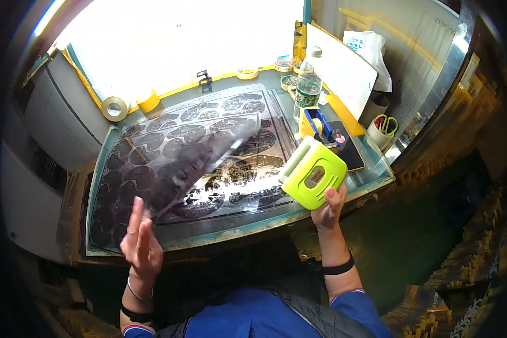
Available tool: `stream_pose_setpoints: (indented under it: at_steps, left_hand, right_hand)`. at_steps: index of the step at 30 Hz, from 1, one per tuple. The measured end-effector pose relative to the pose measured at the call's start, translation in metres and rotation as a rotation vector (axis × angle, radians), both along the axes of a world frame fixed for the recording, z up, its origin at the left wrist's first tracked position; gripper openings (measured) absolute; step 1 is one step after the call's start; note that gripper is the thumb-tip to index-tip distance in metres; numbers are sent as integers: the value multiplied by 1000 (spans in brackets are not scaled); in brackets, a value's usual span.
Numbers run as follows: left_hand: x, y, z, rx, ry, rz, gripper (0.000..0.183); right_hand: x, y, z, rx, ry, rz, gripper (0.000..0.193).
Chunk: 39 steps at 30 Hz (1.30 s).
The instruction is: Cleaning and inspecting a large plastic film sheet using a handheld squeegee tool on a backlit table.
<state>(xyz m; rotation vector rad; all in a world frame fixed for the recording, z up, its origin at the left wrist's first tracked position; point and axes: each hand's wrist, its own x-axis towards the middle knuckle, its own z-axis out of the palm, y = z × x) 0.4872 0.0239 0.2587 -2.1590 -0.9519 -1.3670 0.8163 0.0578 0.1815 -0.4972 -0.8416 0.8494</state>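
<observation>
My left hand (142,248) is at the table's near left, its fingers pointing up at the lower corner of a dark printed film sheet (188,163). That corner seems pinched between them. The sheet is curled up, tilted and blurred above more printed film (253,163) with rows of dark rounded patterns, lying on the table. My right hand (330,209) grips a lime-green hole punch (315,176) from below, thumb at its lower right side. The punch is held over the table's near right edge; most of my right fingers are hidden behind it.
A bottle (308,84), a blue tape dispenser (316,124) and a cup with green-handled scissors (382,130) stand at the right. Tape rolls (115,109) sit along the back edge, by a bright white panel (186,39). A white board (343,65) leans at the back right.
</observation>
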Motion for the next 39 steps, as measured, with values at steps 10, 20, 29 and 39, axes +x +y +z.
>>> stream_pose_setpoints:
  at_steps: [10,20,29,39]
  left_hand:
    - [32,1,-21,-642,482,49,46]
    - [-11,-24,-49,-420,233,23,14]
    - [-44,-16,4,3,77,174,12]
    - [-37,-48,-35,-659,203,-91,16]
  right_hand:
    - [-3,0,1,5,-6,39,65]
    - [-3,-1,3,-6,-9,35,63]
    - [1,0,-5,-14,-6,13,59]
    - [-4,-1,0,-23,-17,36,59]
